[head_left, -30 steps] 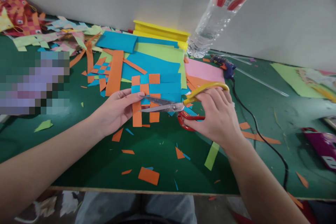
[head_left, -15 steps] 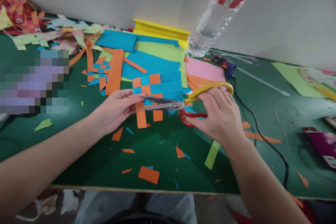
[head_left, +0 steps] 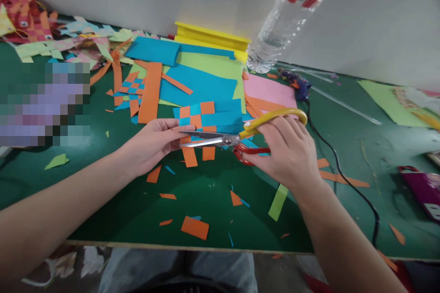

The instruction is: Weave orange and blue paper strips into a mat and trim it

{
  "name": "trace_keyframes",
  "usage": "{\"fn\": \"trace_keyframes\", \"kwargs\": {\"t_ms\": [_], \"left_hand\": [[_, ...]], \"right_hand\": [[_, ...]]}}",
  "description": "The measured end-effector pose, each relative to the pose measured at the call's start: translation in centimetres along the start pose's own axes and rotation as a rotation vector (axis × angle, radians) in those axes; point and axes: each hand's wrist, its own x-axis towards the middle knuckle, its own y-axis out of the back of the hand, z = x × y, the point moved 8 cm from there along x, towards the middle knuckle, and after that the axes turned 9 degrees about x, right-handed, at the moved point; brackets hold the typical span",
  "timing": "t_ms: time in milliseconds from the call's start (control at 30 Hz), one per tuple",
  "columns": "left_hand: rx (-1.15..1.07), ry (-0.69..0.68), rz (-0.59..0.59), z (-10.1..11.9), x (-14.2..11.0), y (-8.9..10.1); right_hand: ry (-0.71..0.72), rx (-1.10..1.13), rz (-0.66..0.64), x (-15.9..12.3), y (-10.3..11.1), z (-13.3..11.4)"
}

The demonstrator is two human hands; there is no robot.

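My left hand (head_left: 156,144) pinches the left side of a woven paper piece (head_left: 195,121) made of blue and orange strips, holding it above the table. Blue strips extend from it to the right, and orange ends hang below. My right hand (head_left: 285,146) grips a pair of scissors (head_left: 229,140) with one yellow and one red handle. The blades point left, slightly parted, and lie across the lower part of the weave, their tips by my left fingers. Whether they are cutting through the paper I cannot tell.
Coloured paper sheets (head_left: 202,84) lie behind the weave. A water bottle (head_left: 275,32) stands at the back beside a glue gun (head_left: 294,84) with a black cord. Paper scraps (head_left: 195,227) litter the green table (head_left: 130,219). Finished-looking woven pieces (head_left: 27,13) are heaped at the far left.
The woven paper has shifted slightly right and tilted between my fingers. The scissor blades have drawn closer together and sit a little lower against the weave.
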Motion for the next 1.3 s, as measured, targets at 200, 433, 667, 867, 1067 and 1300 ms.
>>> {"fn": "trace_keyframes", "kwargs": {"t_ms": [200,433,667,867,1067,1300], "left_hand": [[0.01,0.016,0.012,0.03,-0.27,-0.12],[-0.015,-0.002,-0.002,0.18,-0.28,-0.39],[-0.028,0.008,0.011,-0.2,0.04,-0.25],[-0.041,0.019,0.02,-0.02,-0.16,-0.28],[-0.047,0.019,0.012,0.16,-0.32,-0.31],[-0.047,0.019,0.025,-0.51,0.21,0.29]], "right_hand": [[0.025,-0.015,0.021,0.07,0.18,-0.18],[0.034,-0.003,0.056,0.16,0.35,-0.27],[0.035,0.029,0.049,0.11,0.33,-0.25],[0.064,-0.018,0.059,0.16,0.57,-0.58],[0.055,0.005,0.051,-0.01,0.48,-0.46],[0.05,0.03,0.032,-0.37,0.41,-0.22]]}}
